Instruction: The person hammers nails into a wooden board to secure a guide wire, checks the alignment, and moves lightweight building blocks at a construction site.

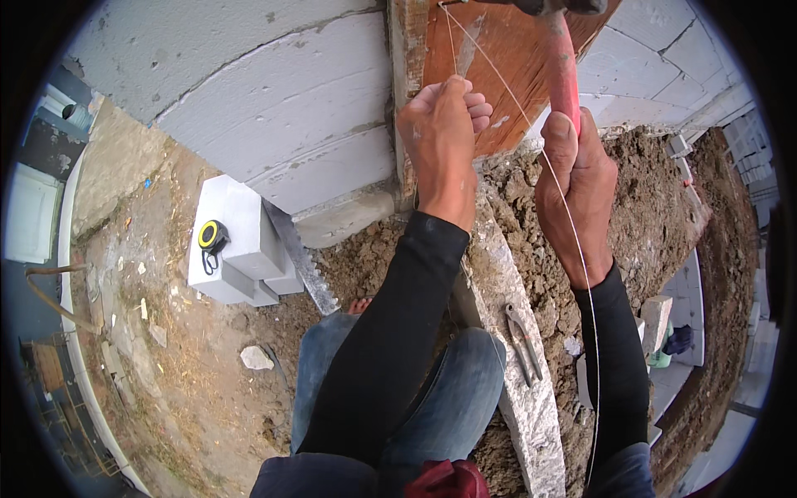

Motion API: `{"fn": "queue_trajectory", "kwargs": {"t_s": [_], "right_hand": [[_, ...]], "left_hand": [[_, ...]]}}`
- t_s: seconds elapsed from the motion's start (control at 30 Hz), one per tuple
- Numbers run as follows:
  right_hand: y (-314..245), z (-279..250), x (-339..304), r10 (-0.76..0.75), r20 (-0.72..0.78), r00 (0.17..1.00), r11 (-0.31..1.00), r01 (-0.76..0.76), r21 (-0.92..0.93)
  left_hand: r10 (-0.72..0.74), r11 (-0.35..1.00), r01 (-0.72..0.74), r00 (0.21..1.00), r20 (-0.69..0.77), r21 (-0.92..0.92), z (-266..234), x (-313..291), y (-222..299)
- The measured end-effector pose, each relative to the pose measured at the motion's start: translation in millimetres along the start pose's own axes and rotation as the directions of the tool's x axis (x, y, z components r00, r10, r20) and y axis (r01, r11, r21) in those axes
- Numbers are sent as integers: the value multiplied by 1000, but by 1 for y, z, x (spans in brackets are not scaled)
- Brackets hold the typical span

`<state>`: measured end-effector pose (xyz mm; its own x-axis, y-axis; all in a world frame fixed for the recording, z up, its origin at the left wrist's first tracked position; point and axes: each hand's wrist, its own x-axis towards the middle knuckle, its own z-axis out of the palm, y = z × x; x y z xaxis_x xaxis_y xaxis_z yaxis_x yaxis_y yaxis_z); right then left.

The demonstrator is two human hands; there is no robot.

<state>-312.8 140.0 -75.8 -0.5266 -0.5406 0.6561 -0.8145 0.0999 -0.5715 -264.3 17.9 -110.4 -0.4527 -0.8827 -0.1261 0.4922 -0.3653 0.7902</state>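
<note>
My right hand (577, 195) grips the red handle of a hammer (564, 70), its dark head at the top edge in front of a reddish-brown wooden board (448, 50). My left hand (440, 145) is closed, with the fingers pinched on a thin white string (452, 41) that runs up to a small nail (442, 4) at the board's top. From the nail another length of the string slants down past my right wrist and along my right sleeve to the bottom edge. Below my hands, a pair of pincers (523, 344) lies on a rough concrete beam (527, 415).
White blocks (237, 249) stand on the ground at left, with a yellow-and-black tape measure (212, 236) on top and a toothed handsaw (303, 261) leaning beside them. A pale block wall (315, 108) rises behind. Loose soil (639, 195) lies right of the beam.
</note>
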Motion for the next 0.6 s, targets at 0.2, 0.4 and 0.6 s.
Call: {"fn": "queue_trajectory", "kwargs": {"t_s": [0.2, 0.4, 0.6], "right_hand": [[-14, 7, -4, 114, -106, 988, 976, -91, 199], [-21, 6, -2, 148, 44, 988, 986, -151, 65], [-11, 22, -12, 140, 39, 989, 989, -141, 35]], "left_hand": [[23, 1000, -23, 1000, 3, 1, -1, 2, -1], [19, 1000, -19, 1000, -7, 21, -3, 3, 0], [-13, 1000, 13, 1000, -4, 5, -1, 0, 1]]}}
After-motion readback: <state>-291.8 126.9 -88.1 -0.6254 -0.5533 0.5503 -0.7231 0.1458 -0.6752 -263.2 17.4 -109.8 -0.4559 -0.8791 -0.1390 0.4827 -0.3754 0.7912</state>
